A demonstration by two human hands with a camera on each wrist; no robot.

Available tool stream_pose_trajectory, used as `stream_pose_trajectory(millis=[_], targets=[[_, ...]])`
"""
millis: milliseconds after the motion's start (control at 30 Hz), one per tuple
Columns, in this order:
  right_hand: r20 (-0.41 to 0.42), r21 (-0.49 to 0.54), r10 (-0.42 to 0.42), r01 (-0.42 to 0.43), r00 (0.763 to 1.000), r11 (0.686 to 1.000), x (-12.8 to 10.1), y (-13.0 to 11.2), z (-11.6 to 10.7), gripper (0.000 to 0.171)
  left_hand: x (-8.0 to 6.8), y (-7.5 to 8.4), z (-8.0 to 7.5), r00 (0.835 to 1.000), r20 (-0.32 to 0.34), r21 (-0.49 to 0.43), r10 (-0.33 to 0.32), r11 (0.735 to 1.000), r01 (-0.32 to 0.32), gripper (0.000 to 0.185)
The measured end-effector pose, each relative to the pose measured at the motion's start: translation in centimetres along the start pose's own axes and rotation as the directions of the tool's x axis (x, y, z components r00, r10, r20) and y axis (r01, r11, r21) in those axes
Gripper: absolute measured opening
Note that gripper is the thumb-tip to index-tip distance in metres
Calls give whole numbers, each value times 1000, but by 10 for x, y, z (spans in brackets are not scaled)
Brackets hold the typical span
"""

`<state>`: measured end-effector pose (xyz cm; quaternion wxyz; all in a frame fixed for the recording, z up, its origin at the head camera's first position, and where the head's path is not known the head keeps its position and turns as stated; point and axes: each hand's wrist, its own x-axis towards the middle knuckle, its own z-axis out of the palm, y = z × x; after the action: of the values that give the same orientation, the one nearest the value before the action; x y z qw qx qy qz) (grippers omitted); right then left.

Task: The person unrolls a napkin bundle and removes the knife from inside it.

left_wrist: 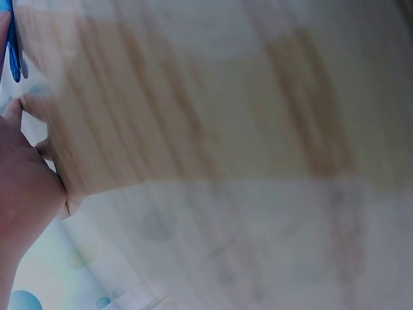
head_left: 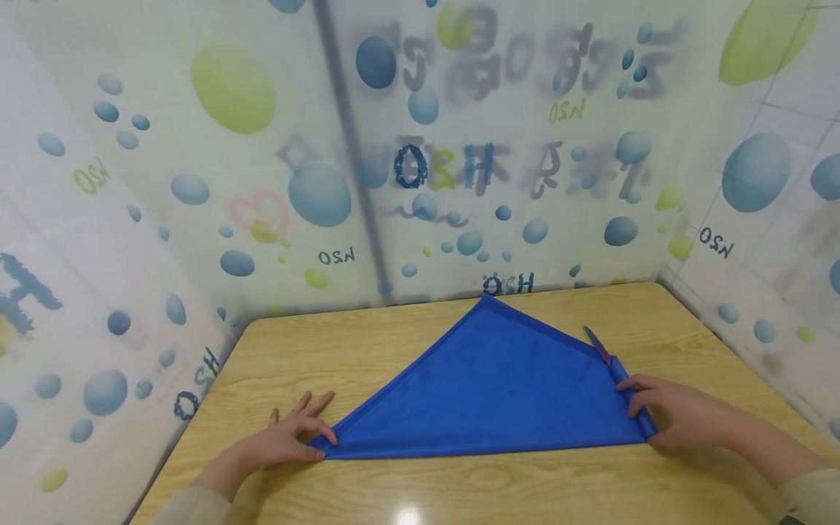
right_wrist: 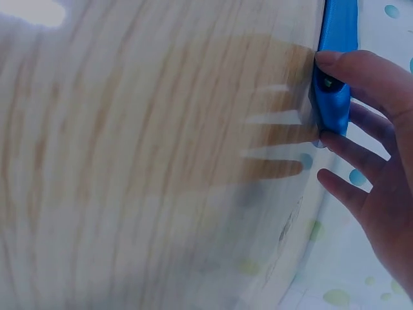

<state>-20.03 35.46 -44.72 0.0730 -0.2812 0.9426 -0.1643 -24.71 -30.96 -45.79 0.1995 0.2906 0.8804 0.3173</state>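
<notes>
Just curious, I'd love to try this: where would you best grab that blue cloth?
Probably the two near corners of the blue cloth, from either side: it lies flat as a triangle, the left hand pinning one tip, the right hand gripping the rolled end.

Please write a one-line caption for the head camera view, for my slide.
Left hand pins one corner of a blue triangular cloth on a wooden table; right hand grips its rolled end.

mirrored "H2O" on plastic curtain [head_left: 341, 256]
</notes>
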Motion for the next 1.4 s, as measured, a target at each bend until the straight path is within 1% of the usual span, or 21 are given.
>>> stream_pose_trajectory(millis=[100, 200, 333, 467, 700, 867, 967, 1100, 1167, 1267, 1400], targets=[[-8, 11, 6, -6, 1000, 1000, -1, 2, 0, 33, 0, 0, 0, 1000, 0, 10, -5, 1000, 5, 12], [-18, 11, 18, -18, 1000, 1000, -4, 3, 0, 34, 0, 1, 0, 1000, -4, 8, 3, 1000, -3, 12], [-51, -9, 18, -18, 999, 1000, -7, 5, 0, 38, 0, 2, -1, 1000, -9, 5, 18, 1000, -18, 12], [-80, -29, 5, -7, 997, 1000, -9, 7, -1, 40, 0, 2, -1, 1000, -14, 7, 17, 1000, -17, 12], [-61, -20, 25, -26, 998, 999, -13, 11, -5, 42, -1, 3, 0, 1000, -16, -4, 4, 1000, -4, 13], [-86, -52, -20, 16, 996, 999, -16, 15, -3, 44, -1, 2, 1, 1000, -16, -10, 4, 1000, -4, 12], [-69, -90, -39, 33, 997, 995, -15, 16, -2, 43, 0, 1, 1, 1000, -12, -13, 6, 1000, -6, 12], [1, -148, -36, 36, 999, 988, -12, 15, -3, 45, 0, 1, 1, 1000, 1, -18, -4, 1000, 4, 12], [20, -165, -49, 52, 999, 985, -11, 15, -4, 44, 0, 1, 1, 1000, 6, -21, -7, 1000, 7, 11], [14, -172, -61, 62, 998, 983, -12, 16, -4, 42, 0, 2, 1, 1000, 1, -24, 3, 1000, -3, 12], [-14, -123, -49, 47, 999, 991, -16, 18, -3, 40, -1, 4, 0, 999, -19, -11, 26, 1000, -26, 12]])
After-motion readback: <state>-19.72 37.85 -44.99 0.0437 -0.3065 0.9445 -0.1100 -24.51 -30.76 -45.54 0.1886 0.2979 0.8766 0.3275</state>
